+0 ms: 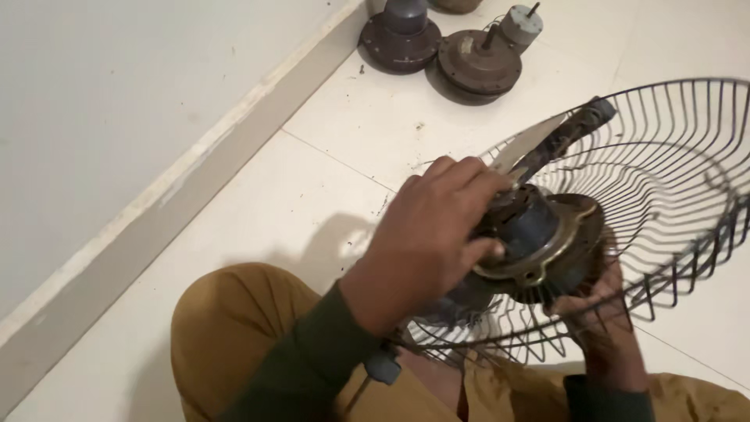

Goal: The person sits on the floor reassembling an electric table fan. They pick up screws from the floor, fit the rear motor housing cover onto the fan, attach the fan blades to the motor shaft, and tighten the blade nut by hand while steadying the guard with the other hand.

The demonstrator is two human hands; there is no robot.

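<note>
From where I watch, the wall [117, 117] and its skirting fill the left of the view, and the pale tiled floor [258, 203] runs away from it toward the top right. Next comes my left hand [426, 234], its sleeve rising from the bent knee below; it is clenched over the back of the fan motor [539, 230], fingers curled round the dark housing, so the motor lies directly under and just to the right of that palm. A flat pale blade-like tool [525, 142] sticks out past the left fingers, and it points up and to the right, along the same line as the dark cable stub beside it. The motor sits against the hub of the wire fan guard [687, 172], whose open bowl faces away to the right. Further right and lower, my right hand [598, 312] grips the guard's wires from beneath, close under the motor plate. The left hand is the one on the motor; the right only steadies the cage. At the top, well apart, spare motors [476, 59] stand on the floor.
</note>
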